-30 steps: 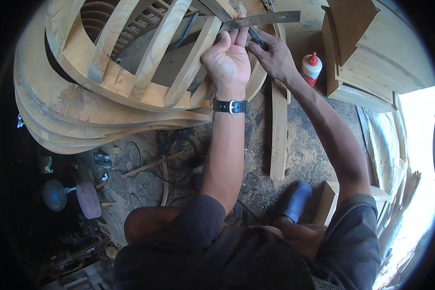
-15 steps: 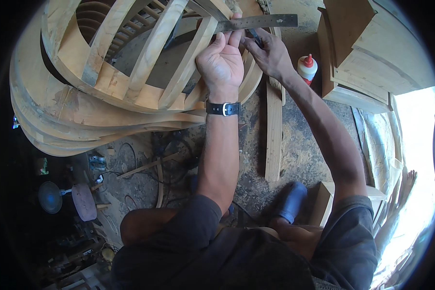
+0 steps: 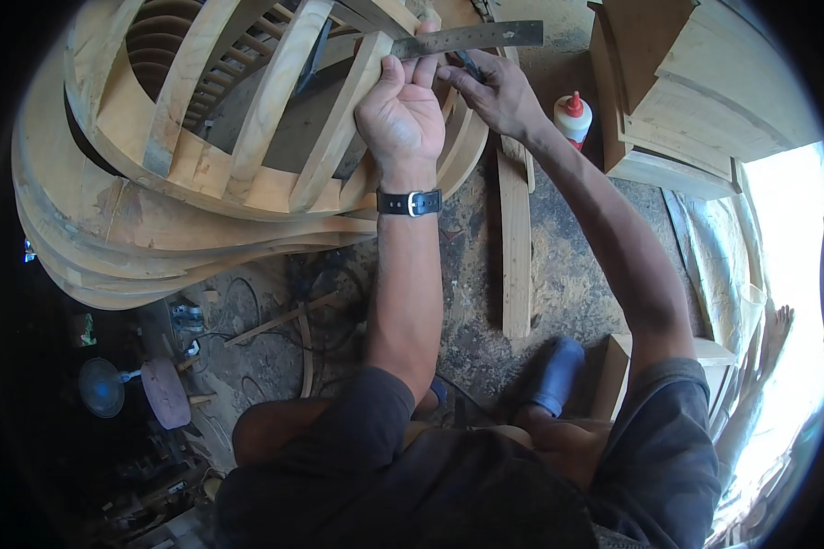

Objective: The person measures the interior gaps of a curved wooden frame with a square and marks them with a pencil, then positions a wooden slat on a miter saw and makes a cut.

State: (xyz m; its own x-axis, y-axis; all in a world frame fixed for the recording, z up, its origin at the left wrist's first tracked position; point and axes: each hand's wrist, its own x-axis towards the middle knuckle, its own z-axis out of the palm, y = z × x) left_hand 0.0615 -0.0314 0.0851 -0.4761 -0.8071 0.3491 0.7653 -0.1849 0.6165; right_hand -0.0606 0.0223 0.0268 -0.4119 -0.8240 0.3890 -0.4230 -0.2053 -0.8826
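Hands (image 3: 401,128): left touches metal ruler (image 3: 485,37), right (image 3: 502,96) grips slim dark tool (image 3: 468,64).

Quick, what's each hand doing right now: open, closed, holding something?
Left hand: palm up, fingers against the flat metal strip; whether it grips it cannot be told.
Right hand: closed, holding a slim dark tool.

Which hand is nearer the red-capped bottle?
Right. The right hand is just left of the bottle; the left hand is farther left, at the ruler.
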